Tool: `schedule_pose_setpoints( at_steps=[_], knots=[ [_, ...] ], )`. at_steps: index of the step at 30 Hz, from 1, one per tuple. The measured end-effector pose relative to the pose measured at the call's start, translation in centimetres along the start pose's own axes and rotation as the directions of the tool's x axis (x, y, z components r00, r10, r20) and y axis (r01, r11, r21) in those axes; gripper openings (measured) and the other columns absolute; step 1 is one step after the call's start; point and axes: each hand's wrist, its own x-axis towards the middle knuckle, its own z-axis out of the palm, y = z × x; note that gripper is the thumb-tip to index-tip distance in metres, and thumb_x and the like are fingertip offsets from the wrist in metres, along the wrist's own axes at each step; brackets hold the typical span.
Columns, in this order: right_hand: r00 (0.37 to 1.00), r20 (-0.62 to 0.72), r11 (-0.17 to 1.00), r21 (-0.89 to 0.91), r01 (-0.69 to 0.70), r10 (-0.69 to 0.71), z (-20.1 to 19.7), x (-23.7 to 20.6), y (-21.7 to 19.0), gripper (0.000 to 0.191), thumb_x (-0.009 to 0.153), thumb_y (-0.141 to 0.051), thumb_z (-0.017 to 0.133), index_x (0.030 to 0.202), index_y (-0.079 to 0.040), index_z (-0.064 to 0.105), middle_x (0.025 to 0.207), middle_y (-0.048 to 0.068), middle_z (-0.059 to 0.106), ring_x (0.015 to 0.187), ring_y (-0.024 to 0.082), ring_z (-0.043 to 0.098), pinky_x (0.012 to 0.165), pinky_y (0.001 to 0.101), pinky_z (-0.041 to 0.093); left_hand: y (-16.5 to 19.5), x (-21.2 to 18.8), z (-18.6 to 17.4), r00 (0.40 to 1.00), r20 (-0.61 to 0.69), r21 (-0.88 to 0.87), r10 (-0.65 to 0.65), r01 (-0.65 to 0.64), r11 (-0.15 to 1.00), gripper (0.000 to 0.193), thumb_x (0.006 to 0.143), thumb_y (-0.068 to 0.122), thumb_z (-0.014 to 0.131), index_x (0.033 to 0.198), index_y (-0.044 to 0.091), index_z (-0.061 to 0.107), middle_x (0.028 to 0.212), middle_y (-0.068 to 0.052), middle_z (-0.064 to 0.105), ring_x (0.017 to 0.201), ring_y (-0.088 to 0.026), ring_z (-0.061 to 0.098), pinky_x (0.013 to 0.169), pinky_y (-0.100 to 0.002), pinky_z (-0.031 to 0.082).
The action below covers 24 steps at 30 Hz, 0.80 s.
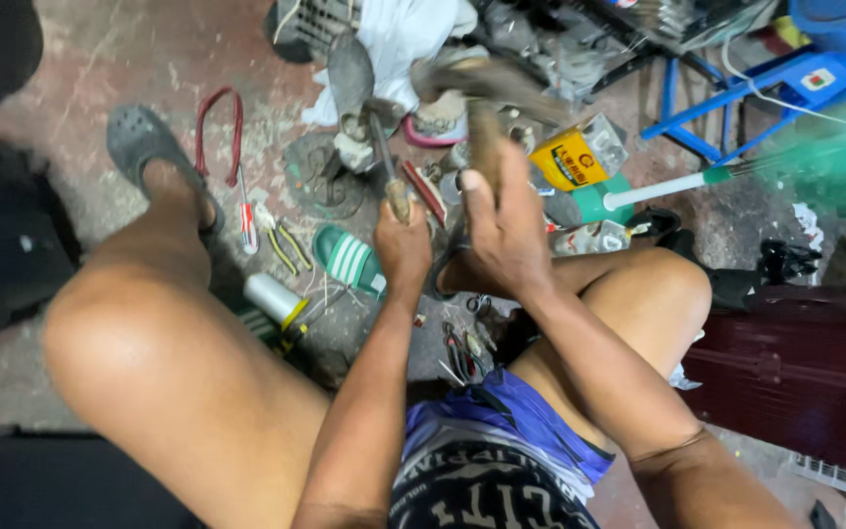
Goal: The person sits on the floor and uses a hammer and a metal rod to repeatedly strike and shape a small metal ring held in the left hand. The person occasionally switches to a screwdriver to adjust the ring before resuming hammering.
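Note:
I sit on the floor with both knees bent and my hands raised between them. My left hand (401, 245) grips a tool (391, 176) with a wooden handle and a thin metal blade that points up and away. My right hand (506, 227) holds a brownish shoe (484, 98), blurred by motion, just right of the tool's blade. The two hands are close together, almost touching. How the blade meets the shoe is too blurred to tell.
On the floor lie a green-and-white striped slipper (350, 260), yellow-handled pliers (286, 247), a red-handled screwdriver (247, 220), a red strap loop (217, 127), a white tube (271, 294) and scissors (462, 343). A yellow can (568, 162), blue stool (766, 88) and dark red box (795, 362) stand right.

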Motion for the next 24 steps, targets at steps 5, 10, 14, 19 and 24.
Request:
schedule_pose_setpoints(
  at_steps=[5,10,14,19,24],
  knots=[
    [0.995,-0.078,0.988,-0.135,-0.073,0.063,1.5,-1.5,1.1,0.020,0.110,-0.020,0.062,0.125,-0.008,0.056,0.094,0.018,0.068,0.086,0.036,0.069,0.078,0.0435,0.055,-0.5,-0.1,0.0,1.000,-0.007,0.021,0.030,-0.030,0.999,0.027,0.093,0.024,0.063,0.106,0.001,0.063,0.087,-0.025,0.071,0.081,-0.043,0.070,0.073,-0.049,0.053],
    [0.994,-0.041,0.991,0.097,-0.095,0.099,1.9,-1.8,2.6,0.029,0.107,-0.019,0.059,0.128,0.001,0.057,0.094,0.019,0.066,0.083,0.031,0.069,0.074,0.0402,0.054,-0.9,0.1,0.4,0.998,-0.013,0.027,0.064,-0.063,0.998,0.028,0.095,0.026,0.062,0.107,0.000,0.062,0.090,-0.026,0.071,0.085,-0.045,0.070,0.076,-0.050,0.052],
    [0.977,-0.068,0.979,0.016,-0.202,0.203,1.4,-3.6,2.6,0.016,0.105,-0.020,0.061,0.108,-0.005,0.066,0.081,0.014,0.068,0.072,0.027,0.069,0.070,0.0390,0.055,-1.4,0.0,0.6,0.997,-0.037,0.073,0.067,-0.064,0.995,0.030,0.095,0.026,0.063,0.111,0.000,0.062,0.092,-0.027,0.070,0.088,-0.046,0.067,0.077,-0.050,0.051],
    [0.991,-0.076,0.979,-0.180,0.099,-0.114,3.0,-3.1,2.6,0.022,0.105,-0.020,0.061,0.118,-0.002,0.062,0.098,0.017,0.068,0.086,0.033,0.067,0.077,0.0394,0.053,-1.5,0.1,0.6,1.000,-0.011,-0.012,0.008,-0.008,1.000,0.028,0.093,0.025,0.061,0.107,0.001,0.061,0.089,-0.025,0.071,0.082,-0.043,0.070,0.077,-0.049,0.052],
    [0.971,-0.006,0.956,0.176,-0.233,0.238,1.6,-4.2,1.9,0.023,0.103,-0.018,0.053,0.115,0.000,0.062,0.075,0.012,0.062,0.059,0.030,0.062,0.063,0.0358,0.051,-2.2,0.0,0.8,1.000,0.011,0.024,-0.013,0.013,1.000,0.029,0.093,0.027,0.063,0.106,0.001,0.061,0.089,-0.023,0.072,0.084,-0.041,0.071,0.076,-0.049,0.052]
  ],
)
